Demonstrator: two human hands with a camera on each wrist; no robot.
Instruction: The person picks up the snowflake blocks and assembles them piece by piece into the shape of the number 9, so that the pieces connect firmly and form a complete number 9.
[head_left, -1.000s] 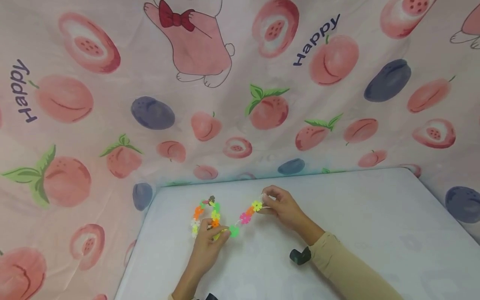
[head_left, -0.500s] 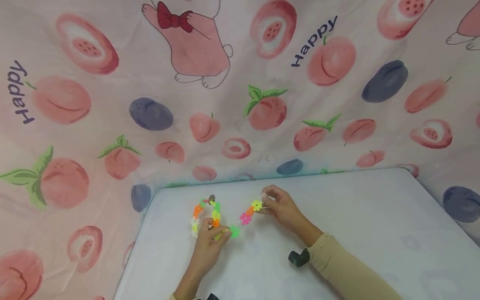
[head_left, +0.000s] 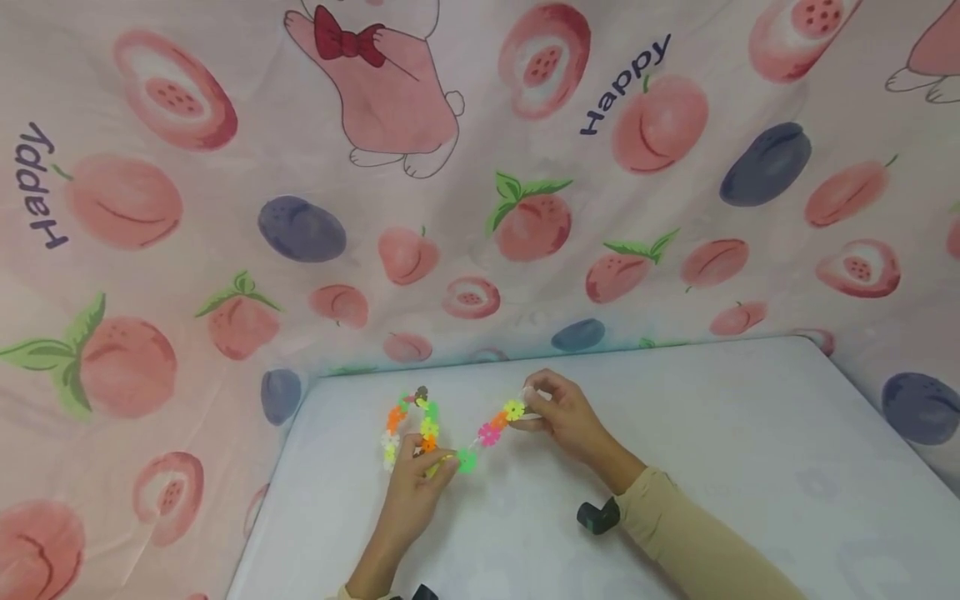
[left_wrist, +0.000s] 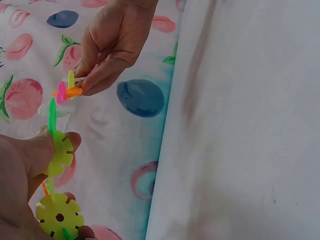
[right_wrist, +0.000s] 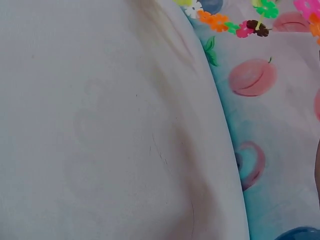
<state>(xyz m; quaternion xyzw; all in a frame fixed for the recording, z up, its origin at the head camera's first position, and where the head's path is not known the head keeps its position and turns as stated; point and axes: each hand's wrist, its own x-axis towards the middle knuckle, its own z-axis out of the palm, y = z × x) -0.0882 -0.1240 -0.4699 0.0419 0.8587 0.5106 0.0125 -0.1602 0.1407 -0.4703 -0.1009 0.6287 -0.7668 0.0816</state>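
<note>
A chain of colourful flower-shaped interlocking plastic discs [head_left: 489, 434] hangs between my two hands above the white table. My left hand [head_left: 417, 487] pinches it near a green disc [head_left: 467, 460]; the left wrist view shows thumb and fingers at a yellow disc [left_wrist: 62, 155]. Beyond that hand, the rest of the chain curves into a loop with an orange disc [head_left: 396, 418]. With thumb and fingers, my right hand [head_left: 566, 417] holds a pale disc, mostly hidden, at the other end beside a yellow disc [head_left: 513, 410]. Part of the loop's chain [right_wrist: 218, 22] shows in the right wrist view.
The white tabletop [head_left: 720, 467] spreads under both hands. Behind it and to the left hangs a pink fruit-print cloth [head_left: 450, 217]. A dark wrist device [head_left: 598, 517] sits at the right sleeve [head_left: 697, 533].
Both hands keep their holds and barely move. The loop and the middle of the chain have shifted very slightly up and left since half a second ago.
</note>
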